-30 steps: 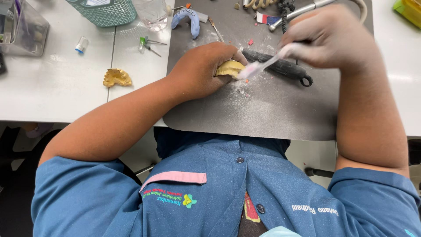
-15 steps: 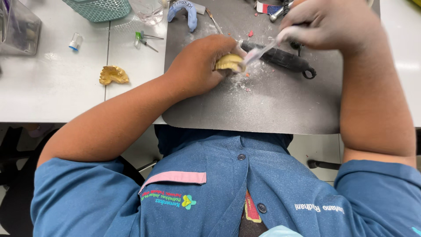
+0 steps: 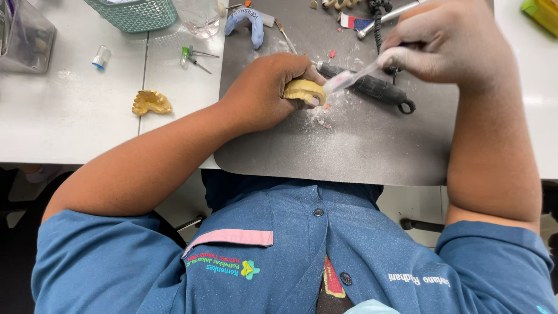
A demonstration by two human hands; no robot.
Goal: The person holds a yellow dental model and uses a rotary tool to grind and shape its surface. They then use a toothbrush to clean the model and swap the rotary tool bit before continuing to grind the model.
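White table point(image 3: 75, 116) fills the upper part of the view, and on it lies a large grey mat point(image 3: 360, 145) dusted with pale powder just below the fingers of both hands. At the far left corner, well away from the fingers, stands a clear plastic box point(image 3: 23, 38), and beside it a teal mesh basket point(image 3: 136, 13) with a clear cup point(image 3: 200, 14) next to it. The left hand point(image 3: 264, 90) rests on the mat with its fingers point(image 3: 302, 70) curled tight around a yellow dental cast point(image 3: 305, 91), only the cast's right end showing past the fingertips. The right hand point(image 3: 447, 43) hovers above and to the right, its fingers point(image 3: 401, 58) pinched closed on the handle of a small toothbrush point(image 3: 351, 77), whose pale head reaches down to touch the cast just beside the left fingertips. A black handpiece point(image 3: 372, 87) lies on the mat directly under the brush, between the two hands. Beyond the left fingers a blue arch-shaped tray point(image 3: 247, 26) sits near the top edge of the mat. Well to the left of the left hand, a second yellow cast point(image 3: 151, 103) lies alone on the table. Further up from it are a small green-capped tool point(image 3: 195, 55) and a tiny clear vial with a blue cap point(image 3: 100, 57). Small pink crumbs point(image 3: 332, 53) lie scattered on the mat near the fingertips.
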